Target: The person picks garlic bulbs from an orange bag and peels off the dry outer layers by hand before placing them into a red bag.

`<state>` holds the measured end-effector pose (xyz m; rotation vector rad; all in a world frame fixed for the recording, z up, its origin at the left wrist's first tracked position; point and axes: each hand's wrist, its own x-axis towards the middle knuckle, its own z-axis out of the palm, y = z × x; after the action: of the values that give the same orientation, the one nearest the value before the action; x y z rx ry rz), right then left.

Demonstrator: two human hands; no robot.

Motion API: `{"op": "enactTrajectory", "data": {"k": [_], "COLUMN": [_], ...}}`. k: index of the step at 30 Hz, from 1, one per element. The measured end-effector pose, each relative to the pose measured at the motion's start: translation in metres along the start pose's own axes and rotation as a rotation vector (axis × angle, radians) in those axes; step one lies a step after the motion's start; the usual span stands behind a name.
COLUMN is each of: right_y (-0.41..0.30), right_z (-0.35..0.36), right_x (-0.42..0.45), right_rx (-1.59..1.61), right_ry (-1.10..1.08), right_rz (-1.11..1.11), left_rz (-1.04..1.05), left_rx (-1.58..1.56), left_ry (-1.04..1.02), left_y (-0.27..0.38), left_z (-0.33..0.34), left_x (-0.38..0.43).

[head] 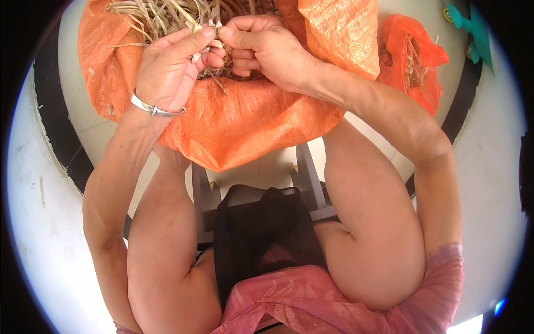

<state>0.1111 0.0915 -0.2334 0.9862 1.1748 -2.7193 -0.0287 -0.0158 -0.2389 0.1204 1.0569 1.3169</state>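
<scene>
Both hands meet over the mouth of an orange woven sack (pixel 250 121) that holds dried garlic stalks (pixel 167 18). My left hand (pixel 169 69), with a silver bangle (pixel 154 107) at its wrist, grips a small garlic bulb (pixel 216 43) with pale, papery skin and stringy roots. My right hand (pixel 267 48) pinches the same bulb between thumb and forefinger, its other fingers curled below. The fingertips nearly touch and hide much of the bulb. Loose dry roots and husks show in the sack beneath them.
On the tiled floor to the right lies a red plastic bag (pixel 434 58) with dry husks in it. A teal wheeled object (pixel 479 37) stands beyond it. Between the knees are grey stool legs (pixel 311 179) and a black cloth or bag (pixel 267 225).
</scene>
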Motion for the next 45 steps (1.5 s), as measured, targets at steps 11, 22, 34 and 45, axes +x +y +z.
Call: {"op": "enactTrajectory", "data": {"k": [11,22,34,45], "right_y": [-0.008,0.004,-0.003,0.008], "right_z": [0.002,-0.007,0.001,-0.007], "right_x": [-0.003,0.003,-0.001,0.014], "right_rx": [-0.956,-0.687,-0.656,-0.359], "right_ry": [0.205,0.343,0.340,0.275], "right_rz": [-0.473,-0.296,-0.234,-0.263], "left_rz": [-0.034,-0.011,-0.033,-0.203], "left_rx": [-0.013,-0.055,0.039,0.060], "left_ry": [0.102,0.031,0.100,0.122], "left_y": [-0.005,0.001,0.011,0.013], "left_z": [0.002,0.004,0.008,0.018], "left_x": [-0.001,-0.003,-0.003,-0.007]}}
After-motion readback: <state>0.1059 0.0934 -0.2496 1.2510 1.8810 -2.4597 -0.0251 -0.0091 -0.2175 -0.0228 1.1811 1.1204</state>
